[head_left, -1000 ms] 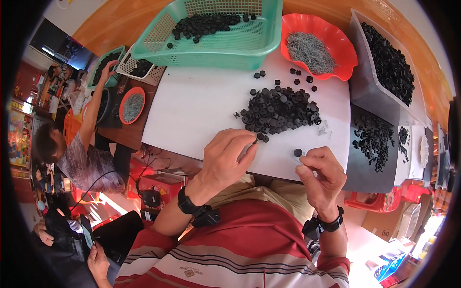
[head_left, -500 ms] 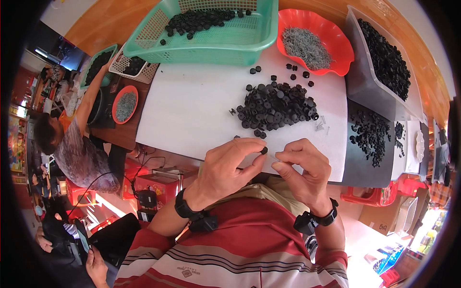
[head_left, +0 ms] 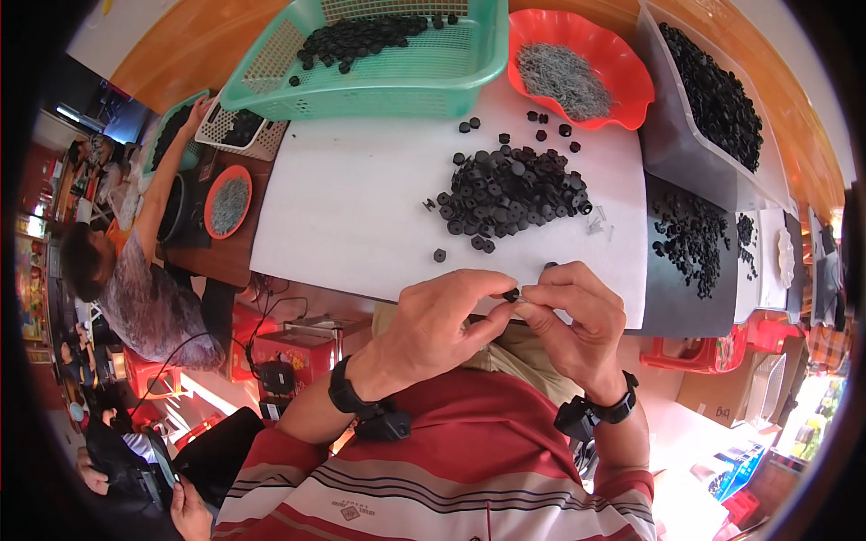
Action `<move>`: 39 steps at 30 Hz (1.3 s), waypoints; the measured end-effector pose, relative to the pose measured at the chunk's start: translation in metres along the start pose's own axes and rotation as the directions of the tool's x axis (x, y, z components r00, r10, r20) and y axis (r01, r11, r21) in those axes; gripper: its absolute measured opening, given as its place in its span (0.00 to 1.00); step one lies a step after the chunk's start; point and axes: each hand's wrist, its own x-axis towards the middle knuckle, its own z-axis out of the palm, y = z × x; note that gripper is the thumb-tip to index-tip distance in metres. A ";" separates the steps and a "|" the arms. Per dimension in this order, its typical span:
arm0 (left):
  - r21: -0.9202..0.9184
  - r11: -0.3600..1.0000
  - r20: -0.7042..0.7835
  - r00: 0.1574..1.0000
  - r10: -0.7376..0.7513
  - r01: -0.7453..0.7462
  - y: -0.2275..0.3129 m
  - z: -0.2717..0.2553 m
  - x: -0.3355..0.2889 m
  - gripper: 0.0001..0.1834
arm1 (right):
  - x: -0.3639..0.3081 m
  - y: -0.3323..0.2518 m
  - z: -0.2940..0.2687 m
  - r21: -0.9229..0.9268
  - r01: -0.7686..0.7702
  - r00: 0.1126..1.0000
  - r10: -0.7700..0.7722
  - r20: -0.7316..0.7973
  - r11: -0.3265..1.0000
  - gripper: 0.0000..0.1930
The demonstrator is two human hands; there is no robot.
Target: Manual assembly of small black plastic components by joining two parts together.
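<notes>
My left hand (head_left: 442, 317) pinches a small black round plastic knob (head_left: 511, 295) between thumb and fingertips. Close against it, my right hand (head_left: 577, 316) is closed on a thin silver screw (head_left: 522, 301), whose end meets the knob; how deep it sits is hidden by the fingertips. Both hands hover at the near edge of a white mat (head_left: 352, 198). Beyond them lies a heap of black knobs (head_left: 514, 189), with a few loose silver screws (head_left: 597, 219) at its right side. One single knob (head_left: 440, 255) rests apart, nearer my left hand.
Along the back stand a green basket (head_left: 361, 101) of black pieces, a red scalloped bowl (head_left: 627, 54) of screws and a clear bin (head_left: 672, 153) of black parts. More black parts (head_left: 695, 243) lie on a dark surface to the right. At left, a co-worker (head_left: 149, 288) reaches toward baskets.
My two hands have come together, bringing the screw up against the knob; before, a small gap parted them. The view has shifted slightly, and the co-worker's arm still reaches toward the baskets.
</notes>
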 end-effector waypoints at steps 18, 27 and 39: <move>-0.016 0.992 0.089 0.988 0.125 -0.124 0.000 0.009 0.023 0.17 | -0.012 0.000 -0.021 -0.190 -0.063 0.996 0.072 0.042 0.980 0.07; -0.048 0.979 0.079 0.976 0.201 -0.198 0.001 0.016 0.023 0.21 | -0.017 -0.009 -0.026 -0.249 -0.066 0.994 0.084 0.064 0.966 0.03; 0.043 0.958 0.138 0.951 0.275 -0.283 0.009 0.017 0.016 0.19 | -0.014 -0.022 -0.029 -0.234 -0.160 0.975 0.190 0.115 0.959 0.03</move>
